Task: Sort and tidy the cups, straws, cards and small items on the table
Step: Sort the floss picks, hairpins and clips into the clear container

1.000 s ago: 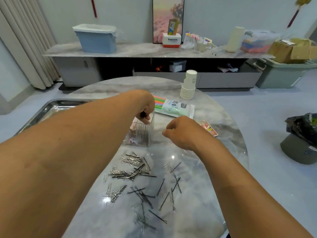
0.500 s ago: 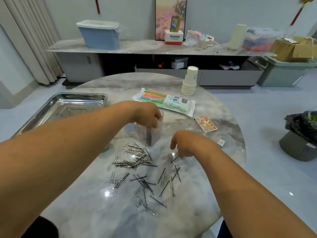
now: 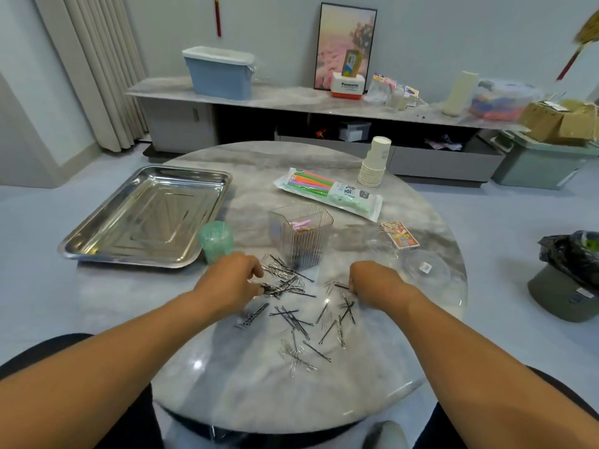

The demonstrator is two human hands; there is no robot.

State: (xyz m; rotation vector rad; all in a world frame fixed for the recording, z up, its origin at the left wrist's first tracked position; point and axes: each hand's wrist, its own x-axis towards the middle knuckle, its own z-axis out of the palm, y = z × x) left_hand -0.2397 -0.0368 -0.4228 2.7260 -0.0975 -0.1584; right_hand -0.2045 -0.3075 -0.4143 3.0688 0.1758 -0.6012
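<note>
Both hands low at frame centre on tabletop (image 3: 259,400) among scattered hairpins (image 3: 298,319). Left hand (image 3: 227,283) pinches pin bundle; right hand (image 3: 372,283) curled, pinching one pin. Clear ribbed container (image 3: 301,238) just above pins.

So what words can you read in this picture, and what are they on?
"Panasonic": on the white and red box on the long shelf by the wall.
Straw pack: printed label, too blurred to read.
Card pack: colourful print, too blurred to read.
Paper cups: small mark, too small to read.
Sticker on the clear lid: unreadable.
</note>
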